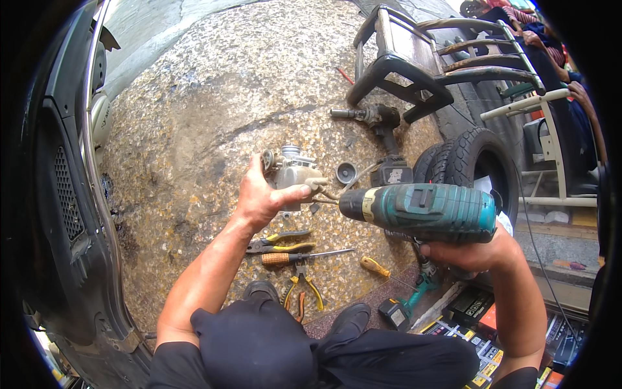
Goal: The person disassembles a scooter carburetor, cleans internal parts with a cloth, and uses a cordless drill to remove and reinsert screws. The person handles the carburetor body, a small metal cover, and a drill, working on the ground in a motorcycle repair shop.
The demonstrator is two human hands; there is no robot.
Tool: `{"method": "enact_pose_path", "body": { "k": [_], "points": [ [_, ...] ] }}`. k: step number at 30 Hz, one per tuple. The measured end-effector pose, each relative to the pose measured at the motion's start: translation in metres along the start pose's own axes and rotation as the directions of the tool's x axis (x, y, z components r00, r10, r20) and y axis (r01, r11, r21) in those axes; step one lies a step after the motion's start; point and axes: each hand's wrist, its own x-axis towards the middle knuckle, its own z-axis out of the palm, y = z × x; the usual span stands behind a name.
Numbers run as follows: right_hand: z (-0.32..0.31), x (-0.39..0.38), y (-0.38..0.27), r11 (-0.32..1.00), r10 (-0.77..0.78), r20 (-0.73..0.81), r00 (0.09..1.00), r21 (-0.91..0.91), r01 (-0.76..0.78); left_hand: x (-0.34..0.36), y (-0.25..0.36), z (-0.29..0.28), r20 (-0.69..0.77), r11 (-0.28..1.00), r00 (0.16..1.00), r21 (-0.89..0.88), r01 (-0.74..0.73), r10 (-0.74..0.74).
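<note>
My left hand (262,198) grips a small metal carburetor (297,175) with hoses, its thumb across the lower part. My right hand (470,256) holds a teal cordless drill (424,211) by its handle; the drill's front points left at the carburetor, and whether the tip touches it cannot be made out. Beside the carburetor sits a small round cup (345,172). Below my left hand lie yellow-black pliers (285,246), a screwdriver (278,259), and other pliers (310,292). A yellow screwdriver (374,266) lies below the drill. A dark impact wrench (389,133) lies behind it.
A dark chair (402,65) stands at the top right, beside stacked tires (473,150) and a metal frame (551,149). People (538,39) are at the right edge. A dark vehicle body (71,194) borders the left. A teal power tool (414,295) and boxes (470,305) lie at lower right.
</note>
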Motion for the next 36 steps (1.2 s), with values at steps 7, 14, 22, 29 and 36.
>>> {"method": "enact_pose_path", "body": {
  "k": [7, 14, 22, 29, 36],
  "points": [
    [-0.003, -0.001, 0.001, 0.999, 0.045, 0.039, 0.998, -0.01, -0.044, -0.001, -0.002, 0.001, 0.018, 1.0, 1.0, 0.004, 0.018, -0.018],
    [-0.007, -0.01, 0.006, 0.999, -0.035, -0.022, 0.999, 0.006, 0.035, 0.001, -0.008, 0.002, 0.027, 0.999, 1.0, -0.031, 0.014, -0.013],
    [-0.018, -0.023, -0.002, 0.954, -0.051, -0.199, 0.979, 0.279, 0.107, -0.001, -0.005, 0.007, 0.018, 0.997, 1.0, 0.076, -0.024, 0.022],
    [-0.011, -0.005, -0.006, 0.965, -0.088, -0.181, 0.98, 0.228, 0.128, -0.003, -0.001, 0.008, 0.043, 0.999, 0.998, 0.028, -0.039, 0.037],
    [-0.012, -0.002, -0.008, 0.97, -0.043, -0.168, 0.985, 0.227, 0.081, -0.003, 0.001, 0.01, 0.052, 0.998, 0.997, 0.031, -0.051, 0.05]
  ]
}}
